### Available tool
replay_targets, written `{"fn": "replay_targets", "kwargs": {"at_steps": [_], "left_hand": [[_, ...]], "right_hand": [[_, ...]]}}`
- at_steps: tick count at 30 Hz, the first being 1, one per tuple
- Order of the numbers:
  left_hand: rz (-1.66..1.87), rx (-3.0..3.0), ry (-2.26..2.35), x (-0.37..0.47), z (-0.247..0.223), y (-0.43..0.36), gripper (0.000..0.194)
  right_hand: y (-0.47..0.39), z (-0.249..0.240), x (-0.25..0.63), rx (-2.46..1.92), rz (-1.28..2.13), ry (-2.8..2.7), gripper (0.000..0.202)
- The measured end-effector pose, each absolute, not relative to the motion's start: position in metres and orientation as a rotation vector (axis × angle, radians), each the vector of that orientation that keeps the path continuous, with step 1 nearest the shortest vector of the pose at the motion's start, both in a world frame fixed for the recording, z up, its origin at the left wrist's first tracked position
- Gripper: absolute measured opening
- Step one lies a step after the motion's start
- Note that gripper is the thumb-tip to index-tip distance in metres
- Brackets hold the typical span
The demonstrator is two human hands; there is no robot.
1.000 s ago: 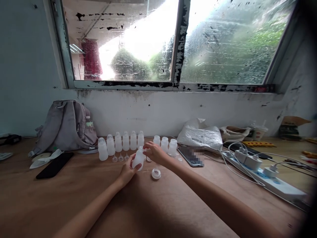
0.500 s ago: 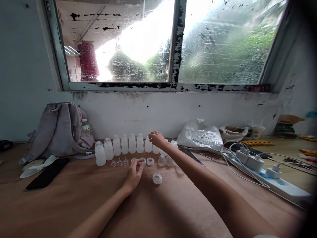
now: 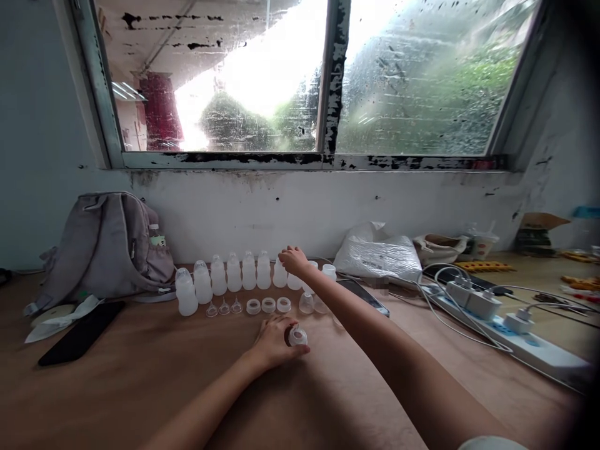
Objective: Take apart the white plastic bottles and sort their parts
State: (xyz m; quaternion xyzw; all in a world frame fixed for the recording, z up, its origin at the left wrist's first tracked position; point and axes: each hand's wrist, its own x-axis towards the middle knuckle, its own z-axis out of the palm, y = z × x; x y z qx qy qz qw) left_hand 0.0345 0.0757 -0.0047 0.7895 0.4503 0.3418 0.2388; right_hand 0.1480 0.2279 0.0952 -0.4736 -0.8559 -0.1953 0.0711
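My left hand [image 3: 277, 342] curls around a clear nipple set in a screw collar [image 3: 297, 336] on the table, thumb in front and fingers behind. My right hand [image 3: 294, 260] is closed at the top of a frosted baby bottle [image 3: 280, 277] in the back row; its fingertips are partly hidden. Other baby bottles [image 3: 234, 273] stand upright in that row, with clear domed tops on those to the left. Before them lie three clear nipples [image 3: 224, 306], three screw collars [image 3: 269, 305] and some clear domed caps [image 3: 306, 303], partly behind my right forearm.
A grey backpack [image 3: 110, 244] and a black phone-like slab [image 3: 82, 334] lie to the left. At right are a silver padded bag [image 3: 379, 253], a phone [image 3: 363, 296] and a power strip [image 3: 546, 356] with plugs and white cables. A wall with a window rises behind.
My left hand has left the row of collars and moved right and nearer, to the collar with the nipple. My right hand stays at the same bottle.
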Motion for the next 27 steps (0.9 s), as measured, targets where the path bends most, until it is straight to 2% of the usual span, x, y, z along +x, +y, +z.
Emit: {"fn": "replay_targets", "kwargs": {"at_steps": [5, 9, 12, 13, 15, 20, 24, 27], "left_hand": [[0.99, 2.147, 1.256, 0.026, -0.004, 0.073, 0.038], [1.115, 2.096, 1.295, 0.0, 0.001, 0.068, 0.035], [1.246, 2.129, 1.344, -0.023, 0.002, 0.064, 0.033], [1.281, 2.155, 1.365, -0.03, 0.002, 0.063, 0.034], [1.327, 2.211, 1.398, -0.04, 0.001, 0.06, 0.035], [1.28, 2.398, 1.432, -0.049, -0.002, 0.049, 0.036], [1.14, 2.606, 1.377, -0.046, -0.002, 0.042, 0.035], [1.108, 2.671, 1.359, -0.044, 0.0, 0.04, 0.036]], "right_hand": [[0.226, 0.099, 0.148, -1.4, -0.558, -2.559, 0.012], [0.209, 0.104, 0.145, -1.365, -0.515, -2.473, 0.011], [0.176, 0.094, 0.137, -1.324, -0.455, -2.405, 0.024], [0.161, 0.087, 0.134, -1.299, -0.405, -2.389, 0.03], [0.129, 0.066, 0.127, -1.15, -0.056, -2.345, 0.033], [0.074, 0.013, 0.119, -0.89, 0.443, -2.255, 0.019], [0.066, 0.001, 0.123, -0.818, 0.587, -2.182, 0.01], [0.067, 0.002, 0.125, -0.786, 0.568, -2.167, 0.009]]}}
